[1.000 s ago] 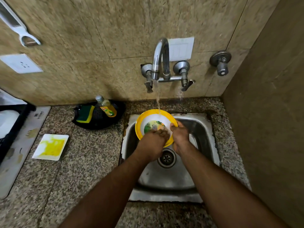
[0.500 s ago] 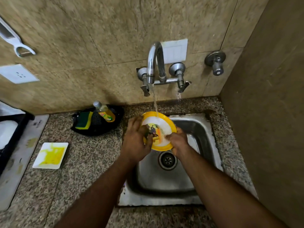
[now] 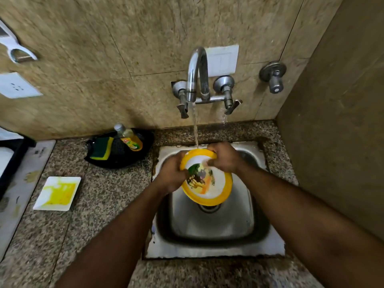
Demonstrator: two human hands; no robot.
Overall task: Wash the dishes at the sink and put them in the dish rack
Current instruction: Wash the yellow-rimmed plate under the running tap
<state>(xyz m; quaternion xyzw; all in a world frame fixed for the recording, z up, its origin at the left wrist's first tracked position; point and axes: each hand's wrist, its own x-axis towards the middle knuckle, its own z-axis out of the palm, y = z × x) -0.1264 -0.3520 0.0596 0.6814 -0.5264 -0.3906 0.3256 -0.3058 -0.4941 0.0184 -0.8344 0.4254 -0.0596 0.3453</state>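
I have the yellow-rimmed plate (image 3: 207, 183) tilted over the sink (image 3: 212, 225), its top edge under the stream from the tap (image 3: 197, 73). My left hand (image 3: 171, 175) grips the plate's left rim, fingers curled round the edge. My right hand (image 3: 225, 157) sits at the upper rim with fingers curled over it onto the printed face, apparently rubbing there under the water; I cannot tell how firmly it clamps.

I judge this plate to be in its rinse, and the task is far from finished. A white square plate (image 3: 57, 193), smeared yellow, lies on the desk (image 3: 104, 204) well left of the sink, unwashed. The sponge (image 3: 101, 150) and the soap bottle (image 3: 129, 138) rest in a black dish (image 3: 124, 161) just beside the sink's left rim. A black frame at the far left edge may be the dish rack (image 3: 12, 150); too little of it shows to say what it holds. So what remains: finish rinsing, carry this plate there, then wash the square one.
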